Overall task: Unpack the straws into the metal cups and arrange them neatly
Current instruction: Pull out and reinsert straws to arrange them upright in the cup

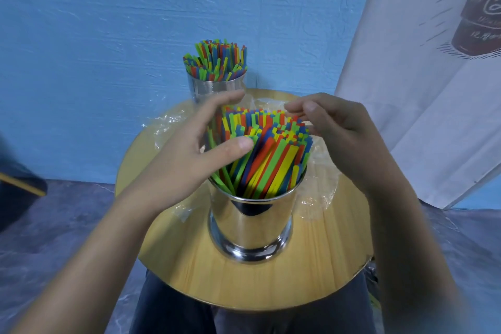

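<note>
Fingers (230, 97) of left hand (189, 160) and right hand (344, 138) spread loosely round straws (271, 154) in near cup (249, 225); banner (406, 89) writing unreadable.

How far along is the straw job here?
Done: far cup and near cup both hold straws; clear wrapper lies on the table, no loose straws visible. In hand: left hand and right hand touch the near straws, which lean unevenly. Left: straightening them; far straws splay a little too.
</note>
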A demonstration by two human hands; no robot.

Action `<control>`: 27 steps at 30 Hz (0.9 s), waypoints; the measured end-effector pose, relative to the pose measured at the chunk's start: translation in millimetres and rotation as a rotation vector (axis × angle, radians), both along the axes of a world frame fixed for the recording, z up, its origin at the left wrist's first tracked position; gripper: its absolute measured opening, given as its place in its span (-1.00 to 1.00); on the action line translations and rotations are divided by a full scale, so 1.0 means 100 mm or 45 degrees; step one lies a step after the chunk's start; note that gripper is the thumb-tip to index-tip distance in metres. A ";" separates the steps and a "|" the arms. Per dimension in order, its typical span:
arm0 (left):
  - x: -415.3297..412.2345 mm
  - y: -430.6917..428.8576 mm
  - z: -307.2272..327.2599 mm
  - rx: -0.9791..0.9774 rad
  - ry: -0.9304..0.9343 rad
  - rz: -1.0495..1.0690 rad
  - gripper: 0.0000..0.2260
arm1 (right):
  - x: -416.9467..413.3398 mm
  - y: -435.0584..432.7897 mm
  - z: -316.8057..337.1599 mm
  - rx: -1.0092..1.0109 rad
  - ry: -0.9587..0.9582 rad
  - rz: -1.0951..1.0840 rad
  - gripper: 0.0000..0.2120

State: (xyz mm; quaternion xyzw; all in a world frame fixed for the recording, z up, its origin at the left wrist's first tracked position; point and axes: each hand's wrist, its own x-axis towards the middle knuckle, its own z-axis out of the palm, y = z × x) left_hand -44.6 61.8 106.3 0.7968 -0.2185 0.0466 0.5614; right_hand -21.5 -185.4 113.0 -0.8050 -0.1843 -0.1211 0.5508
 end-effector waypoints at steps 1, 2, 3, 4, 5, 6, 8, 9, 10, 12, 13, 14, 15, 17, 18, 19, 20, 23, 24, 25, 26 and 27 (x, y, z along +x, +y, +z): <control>0.01 -0.02 0.01 0.035 0.007 0.011 -0.46 | 0.05 0.01 0.02 -0.050 0.004 0.012 -0.72; 0.03 -0.04 0.03 0.074 -0.004 0.027 -0.51 | 0.09 0.01 0.05 -0.102 0.007 0.037 -0.73; 0.05 -0.06 0.04 0.122 -0.031 0.048 -0.57 | 0.12 0.01 0.07 -0.148 0.014 0.064 -0.75; 0.07 -0.07 0.05 0.170 -0.059 0.064 -0.61 | 0.15 0.00 0.09 -0.184 0.024 0.089 -0.76; 0.09 -0.07 0.07 0.209 -0.079 0.072 -0.65 | 0.16 -0.01 0.12 -0.219 0.032 0.112 -0.76; 0.11 -0.08 0.09 0.237 -0.092 0.075 -0.67 | 0.17 -0.01 0.15 -0.254 0.038 0.131 -0.76; 0.15 -0.09 0.12 0.285 -0.115 0.077 -0.68 | 0.16 -0.01 0.23 -0.322 0.068 0.151 -0.76; 0.16 -0.09 0.12 0.311 -0.127 0.081 -0.68 | 0.14 0.00 0.26 -0.347 0.079 0.156 -0.76; 0.17 -0.10 0.13 0.331 -0.135 0.085 -0.68 | 0.13 0.01 0.29 -0.359 0.084 0.159 -0.76; 0.18 -0.11 0.13 0.343 -0.148 0.083 -0.70 | 0.10 0.02 0.31 -0.371 0.084 0.158 -0.80; 0.18 -0.10 0.13 0.342 -0.157 0.081 -0.71 | 0.10 0.03 0.31 -0.389 0.081 0.155 -0.80; 0.19 -0.10 0.12 0.341 -0.166 0.079 -0.72 | 0.09 0.04 0.30 -0.409 0.080 0.149 -0.80; 0.19 -0.10 0.12 0.341 -0.173 0.079 -0.73 | 0.09 0.05 0.29 -0.425 0.079 0.139 -0.80; 0.18 -0.10 0.12 0.340 -0.170 0.078 -0.74 | 0.10 0.07 0.27 -0.427 0.062 0.116 -0.83; 0.17 -0.10 0.12 0.342 -0.164 0.079 -0.74 | 0.10 0.08 0.27 -0.417 0.050 0.111 -0.85; 0.17 -0.11 0.12 0.345 -0.159 0.081 -0.73 | 0.10 0.10 0.26 -0.409 0.039 0.105 -0.86; 0.17 -0.11 0.12 0.348 -0.161 0.082 -0.73 | 0.10 0.12 0.26 -0.407 0.029 0.099 -0.86; 0.16 -0.11 0.13 0.345 -0.176 0.080 -0.73 | 0.07 0.15 0.27 -0.416 0.009 0.092 -0.86; 0.16 -0.11 0.13 0.343 -0.176 0.082 -0.74 | 0.06 0.16 0.28 -0.409 0.007 0.095 -0.86; 0.16 -0.10 0.13 0.342 -0.171 0.083 -0.74 | 0.06 0.16 0.28 -0.397 0.009 0.101 -0.85; 0.16 -0.10 0.13 0.344 -0.166 0.084 -0.75 | 0.06 0.16 0.28 -0.383 0.017 0.108 -0.85; 0.16 -0.11 0.14 0.347 -0.165 0.084 -0.76 | 0.06 0.17 0.28 -0.364 0.031 0.122 -0.84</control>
